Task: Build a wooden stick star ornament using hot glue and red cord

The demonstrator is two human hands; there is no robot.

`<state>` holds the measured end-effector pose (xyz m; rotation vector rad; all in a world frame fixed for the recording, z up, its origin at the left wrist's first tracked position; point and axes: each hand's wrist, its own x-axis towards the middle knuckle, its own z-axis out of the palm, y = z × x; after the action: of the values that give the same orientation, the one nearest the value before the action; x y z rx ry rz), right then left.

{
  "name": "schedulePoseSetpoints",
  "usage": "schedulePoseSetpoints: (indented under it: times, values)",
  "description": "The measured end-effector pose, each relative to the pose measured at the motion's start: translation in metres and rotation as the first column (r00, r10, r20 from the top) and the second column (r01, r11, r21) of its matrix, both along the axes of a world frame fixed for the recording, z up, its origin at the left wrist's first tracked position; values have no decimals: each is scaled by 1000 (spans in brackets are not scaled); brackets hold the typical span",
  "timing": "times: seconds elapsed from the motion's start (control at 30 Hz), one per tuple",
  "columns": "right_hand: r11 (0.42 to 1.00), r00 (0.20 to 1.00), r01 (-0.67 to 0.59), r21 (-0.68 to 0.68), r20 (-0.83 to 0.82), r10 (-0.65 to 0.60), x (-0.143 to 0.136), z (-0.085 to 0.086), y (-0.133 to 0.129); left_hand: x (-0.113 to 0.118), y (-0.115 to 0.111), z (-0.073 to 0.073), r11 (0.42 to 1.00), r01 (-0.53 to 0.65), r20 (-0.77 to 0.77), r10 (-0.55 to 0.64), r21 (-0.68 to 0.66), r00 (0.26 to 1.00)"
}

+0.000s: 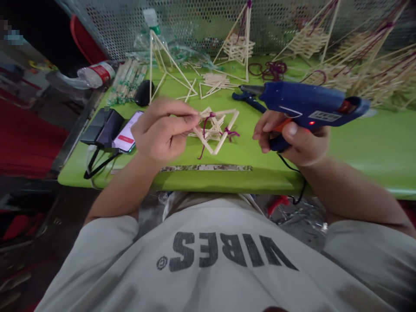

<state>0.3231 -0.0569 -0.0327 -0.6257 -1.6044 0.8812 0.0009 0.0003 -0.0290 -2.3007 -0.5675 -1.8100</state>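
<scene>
My left hand (162, 130) pinches a corner of a small wooden stick frame (221, 143) between thumb and fingertips. Purple yarn (231, 131) is tied on the frame in two places, one end dangling. Behind the frame, a star-like stack of sticks (212, 123) shows in part; whether the two are joined I cannot tell. My right hand (305, 143) grips a blue glue gun (302, 102) with an orange trigger and a lit red light. Its nozzle points left, above the table and apart from the frame.
On the green table (357, 160) are blue pliers (248, 100), a phone (128, 134), a dark power bank (102, 125), wrapped stick bundles (126, 80) and a patterned strip (208, 167). A stick pyramid (167, 69), a bottle (152, 21) and several yarn-hung stick structures (238, 45) stand behind.
</scene>
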Motion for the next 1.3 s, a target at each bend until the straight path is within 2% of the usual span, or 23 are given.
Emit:
schedulePoseSetpoints:
  times: [0.1, 0.17, 0.23, 0.3, 0.4, 0.53, 0.73, 0.87, 0.9, 0.97, 1.03, 1.07, 1.2, 1.23, 1.3]
  values:
    - [996, 998, -67, 52, -9, 68, 0, -1, -1, 6, 17, -4, 992, 49, 85, -59, 120, 995]
    - [995, 996, -67, 77, -50, 71, -1, -2, -1, 5, 32, -7, 957, 90, 36, -104, 276, 994]
    - [996, 996, -47, 78, -77, 53, -2, -3, -2, -3, 48, -11, 946, 50, 8, -55, 321, 998]
    - [999, 998, -15, 35, -65, 17, -2, -4, -4, -14, 62, -16, 959, 27, -52, -13, 282, 999]
    - [999, 999, 26, -34, -31, -27, 2, -3, -6, -34, 81, -25, 989, 17, -120, 1, 149, 993]
    - [1000, 999, 7, -10, -34, -8, 9, -1, -6, -47, 96, -32, 999, -29, -128, 26, -26, 991]
    - [999, 998, -19, -42, 59, 21, 14, -3, -5, -46, 85, -22, 999, -21, -190, 27, 31, 982]
    - [999, 995, -33, -43, 90, 37, 15, -2, -6, -43, 81, -24, 999, -17, -111, 20, 31, 994]
    - [998, 994, -35, -54, 99, 40, 15, -1, -7, -42, 83, -25, 998, -11, -92, 16, 57, 996]
    - [996, 991, -44, -73, 119, 53, 16, 0, -6, -41, 90, -28, 981, 28, -85, -12, 192, 996]
    - [995, 990, -70, -69, 119, 78, 17, 0, -5, -42, 98, -32, 936, 77, -94, -47, 345, 994]
    - [995, 990, -86, -59, 111, 92, 17, 0, -5, -43, 102, -34, 932, 76, -95, -45, 354, 994]
    - [994, 987, -108, -32, 118, 111, 17, -1, -3, -51, 112, -46, 995, -42, -100, 50, 89, 994]
    - [994, 987, -102, -30, 123, 105, 17, -2, -3, -52, 113, -48, 997, -50, -106, 56, 60, 993]
    - [995, 988, -91, -33, 119, 94, 17, -3, -3, -51, 113, -50, 994, -24, -115, 37, 110, 993]
